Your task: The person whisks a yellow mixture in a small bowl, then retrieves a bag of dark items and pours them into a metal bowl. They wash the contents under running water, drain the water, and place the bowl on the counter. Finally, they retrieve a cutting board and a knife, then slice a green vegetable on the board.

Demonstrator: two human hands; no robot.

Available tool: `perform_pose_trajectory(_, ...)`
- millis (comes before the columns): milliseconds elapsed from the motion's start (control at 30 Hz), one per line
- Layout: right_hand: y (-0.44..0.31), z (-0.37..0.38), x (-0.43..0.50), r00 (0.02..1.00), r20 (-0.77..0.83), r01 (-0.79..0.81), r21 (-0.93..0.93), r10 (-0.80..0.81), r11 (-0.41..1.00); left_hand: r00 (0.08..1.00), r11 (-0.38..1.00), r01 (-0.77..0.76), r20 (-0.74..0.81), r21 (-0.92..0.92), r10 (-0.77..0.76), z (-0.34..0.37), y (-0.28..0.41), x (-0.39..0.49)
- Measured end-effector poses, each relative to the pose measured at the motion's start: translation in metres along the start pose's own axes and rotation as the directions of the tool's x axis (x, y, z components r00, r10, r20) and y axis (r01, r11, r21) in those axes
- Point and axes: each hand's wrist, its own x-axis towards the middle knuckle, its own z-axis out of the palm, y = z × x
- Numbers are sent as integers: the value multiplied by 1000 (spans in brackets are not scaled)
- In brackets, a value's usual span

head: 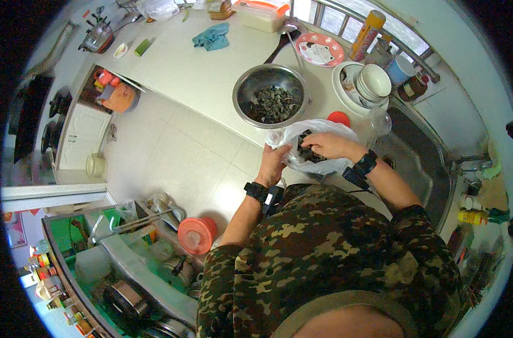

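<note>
My left hand (274, 162) grips the left side of a translucent white plastic bag (324, 168) at the counter's front edge. Inside the bag's mouth my right hand (327, 145) has its fingers on dark, dried pieces (309, 154) that look like wood ear fungus. Whether those fingers are closed on any piece is hidden. Just beyond the bag stands a stainless steel bowl (239, 99), its bottom covered with similar dark pieces (274, 103). A red round lid (339, 118) lies behind the bag.
To the right is a steel sink (412, 169). A stack of white bowls (374, 82) rests on plates beside it. Behind the steel bowl are a ladle (298, 46), a cat-patterned plate (320, 50) and a blue cloth (212, 37). A red bucket (197, 235) stands on the floor.
</note>
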Motion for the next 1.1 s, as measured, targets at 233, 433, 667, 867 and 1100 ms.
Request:
perform_pose_trajectory(233,-43,-36,-68,919,170,-227,-511,357,829,994,995,-85,77,44,81,-12,16,7)
perform_pose_trajectory(433,-48,-48,-120,990,-94,-135,-824,102,550,988,963,-132,-51,234,148,-1,60,-20)
perform_pose_trajectory(667,-86,-103,-129,987,-159,-106,-629,7,770,960,639,-268,140,721,244,35,102,-50)
perform_pose_trajectory(867,-91,-57,-134,969,-231,-214,-599,89,771,937,674,-212,343,708,-66,44,98,-74)
perform_pose_trajectory(1100,-69,-39,-154,916,-276,-396,-504,291,767,957,857,-59,272,512,-97,20,94,-82)
